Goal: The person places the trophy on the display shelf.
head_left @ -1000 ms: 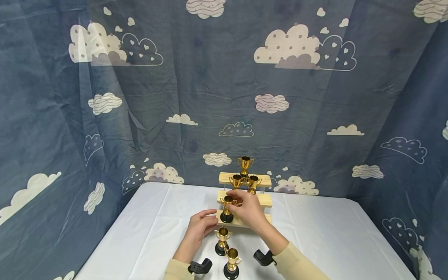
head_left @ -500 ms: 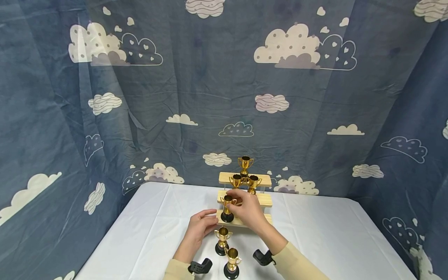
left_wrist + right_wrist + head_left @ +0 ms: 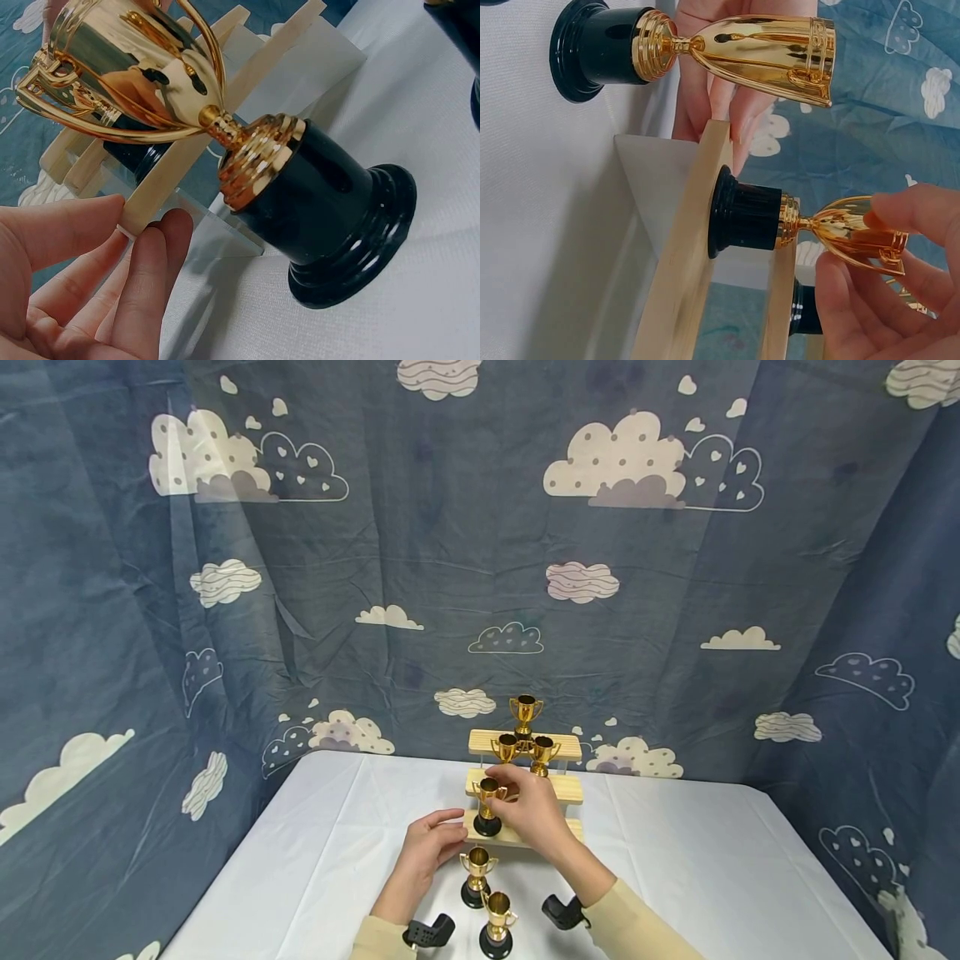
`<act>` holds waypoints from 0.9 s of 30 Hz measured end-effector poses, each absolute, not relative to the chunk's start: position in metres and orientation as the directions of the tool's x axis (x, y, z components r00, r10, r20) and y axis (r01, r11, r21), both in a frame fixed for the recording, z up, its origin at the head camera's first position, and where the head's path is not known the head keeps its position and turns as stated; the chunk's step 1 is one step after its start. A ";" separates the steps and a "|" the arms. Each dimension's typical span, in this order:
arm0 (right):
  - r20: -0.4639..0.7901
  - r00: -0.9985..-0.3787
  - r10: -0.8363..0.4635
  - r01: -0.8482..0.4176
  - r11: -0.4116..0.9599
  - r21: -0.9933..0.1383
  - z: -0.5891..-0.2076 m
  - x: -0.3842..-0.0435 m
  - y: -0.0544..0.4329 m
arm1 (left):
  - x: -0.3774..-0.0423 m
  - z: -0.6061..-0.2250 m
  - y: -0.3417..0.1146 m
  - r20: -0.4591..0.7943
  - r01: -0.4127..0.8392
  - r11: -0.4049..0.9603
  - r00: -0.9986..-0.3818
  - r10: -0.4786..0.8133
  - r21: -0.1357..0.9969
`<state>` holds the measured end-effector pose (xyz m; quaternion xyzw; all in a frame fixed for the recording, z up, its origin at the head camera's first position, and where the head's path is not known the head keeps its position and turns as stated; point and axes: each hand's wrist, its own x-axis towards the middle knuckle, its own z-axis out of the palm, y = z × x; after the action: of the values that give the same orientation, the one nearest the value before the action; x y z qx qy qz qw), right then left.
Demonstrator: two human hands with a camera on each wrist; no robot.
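Note:
My right hand [image 3: 534,810] grips a small gold trophy cup [image 3: 855,232] by its bowl, thumb on one side and fingers on the other. Its black base [image 3: 750,217] stands upright on the left part of the lowest board [image 3: 517,837] of a three-step wooden display stand. My left hand [image 3: 430,846] pinches the left end of that same board [image 3: 169,172] between thumb and fingers. Just in front of the stand, a second trophy cup [image 3: 477,870] is upright on the table, with a third trophy cup [image 3: 498,917] nearer to me.
One trophy [image 3: 527,712] tops the stand's highest board [image 3: 487,742]. Two more, a left trophy [image 3: 507,747] and a right trophy [image 3: 543,752], stand on the middle board [image 3: 568,788]. White cloth covers the table [image 3: 675,860]; a cloud-patterned curtain [image 3: 465,543] hangs behind.
The trophy in my right hand has shifted very slightly to the right on the lowest board. My left hand has stayed at the board's end.

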<state>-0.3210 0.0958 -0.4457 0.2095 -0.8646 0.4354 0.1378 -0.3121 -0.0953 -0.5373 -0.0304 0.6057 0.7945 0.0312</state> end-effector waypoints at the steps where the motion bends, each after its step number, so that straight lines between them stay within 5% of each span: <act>1: 0.421 -0.875 -0.241 -0.482 0.535 -0.694 -0.446 -0.321 0.095 | -0.312 -0.537 -0.095 -0.086 -0.087 -0.268 -0.996 0.015 0.960; 27: 0.423 -0.872 -0.247 -0.487 0.537 -0.689 -0.441 -0.320 0.097 | -0.313 -0.538 -0.095 -0.091 -0.092 -0.264 -0.996 0.015 0.960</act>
<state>-0.3197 0.0974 -0.4405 0.2119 -0.8656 0.4320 0.1385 -0.3130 -0.0949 -0.5378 -0.0319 0.6056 0.7944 0.0336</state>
